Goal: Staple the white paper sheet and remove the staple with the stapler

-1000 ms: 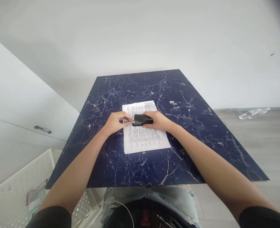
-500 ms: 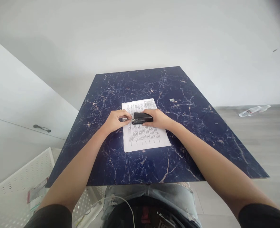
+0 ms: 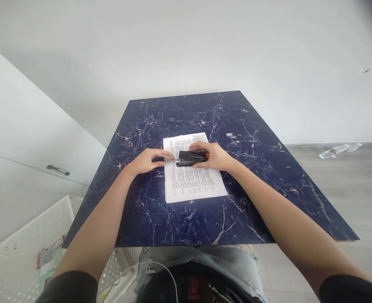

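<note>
A black stapler [image 3: 190,156] lies across a printed sheet of paper [image 3: 195,189], its length running left to right. My right hand [image 3: 216,156] is closed around the stapler's right end, fingers on the far side and thumb on the near side. A bit of orange shows on the stapler by the palm. From its left end a thin silver metal piece [image 3: 172,160] sticks out. My left hand [image 3: 148,161] holds this piece between thumb and fingers; the exact contact is partly hidden.
The dark blue marbled table [image 3: 173,229] carries a small white object [image 3: 229,135] right of the paper. A white perforated basket [image 3: 25,235] stands low at the left, near a cabinet handle [image 3: 58,170]. A clear plastic package [image 3: 340,150] lies on the floor at right.
My left hand has moved slightly left, its fingers straighter along the metal piece. My right hand has shifted a little right along the stapler, uncovering its orange part.
</note>
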{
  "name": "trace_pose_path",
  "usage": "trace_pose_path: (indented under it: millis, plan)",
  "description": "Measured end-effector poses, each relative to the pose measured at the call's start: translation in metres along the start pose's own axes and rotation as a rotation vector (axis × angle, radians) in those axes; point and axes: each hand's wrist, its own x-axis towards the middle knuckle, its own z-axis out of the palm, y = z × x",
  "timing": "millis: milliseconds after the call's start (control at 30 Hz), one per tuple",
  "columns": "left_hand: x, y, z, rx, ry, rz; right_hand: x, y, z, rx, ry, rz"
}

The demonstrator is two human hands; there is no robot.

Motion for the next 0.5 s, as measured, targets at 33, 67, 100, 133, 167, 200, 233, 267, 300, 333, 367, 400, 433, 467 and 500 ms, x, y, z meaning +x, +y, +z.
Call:
trace_pose_path:
  millis: [33,67,100,133,167,200,233,267,300,333,367,400,433,467,500]
  plan:
    - [0.001,-0.002,0.002,0.006,0.001,-0.019,0.0,0.001,-0.001,-0.025,-0.015,0.001]
    - [0.002,-0.004,0.004,0.006,0.016,-0.028,0.0,0.003,-0.002,-0.058,-0.026,0.0]
    - [0.004,-0.006,0.007,0.006,0.042,-0.029,0.0,0.005,-0.003,-0.091,-0.026,0.0]
    - [0.006,-0.007,0.011,0.016,0.07,-0.025,0.001,0.007,-0.003,-0.116,-0.023,0.002]
    - [0.009,-0.008,0.015,0.036,0.099,-0.017,0.002,0.009,-0.003,-0.134,-0.021,0.004]
    - [0.013,-0.009,0.02,0.062,0.132,-0.004,0.002,0.01,-0.003,-0.147,-0.024,0.004]
    - [0.017,-0.008,0.026,0.092,0.168,0.015,0.003,0.011,-0.004,-0.158,-0.029,0.001]
    - [0.021,-0.008,0.031,0.122,0.204,0.038,0.003,0.012,-0.004,-0.165,-0.037,-0.004]
    - [0.025,-0.006,0.037,0.15,0.236,0.066,0.003,0.012,-0.004,-0.166,-0.046,-0.01]
    - [0.029,-0.005,0.042,0.174,0.263,0.096,0.004,0.012,-0.004,-0.161,-0.05,-0.015]
    - [0.032,-0.004,0.047,0.195,0.283,0.126,0.004,0.013,-0.005,-0.15,-0.053,-0.016]
    - [0.034,-0.002,0.05,0.215,0.292,0.156,0.004,0.013,-0.005,-0.136,-0.059,-0.014]
    - [0.036,0.0,0.052,0.232,0.29,0.182,0.004,0.013,-0.005,-0.124,-0.065,-0.01]
    - [0.036,0.001,0.053,0.245,0.281,0.205,0.004,0.013,-0.005,-0.117,-0.071,-0.008]
    - [0.037,0.003,0.053,0.255,0.274,0.22,0.004,0.012,-0.005,-0.118,-0.074,-0.007]
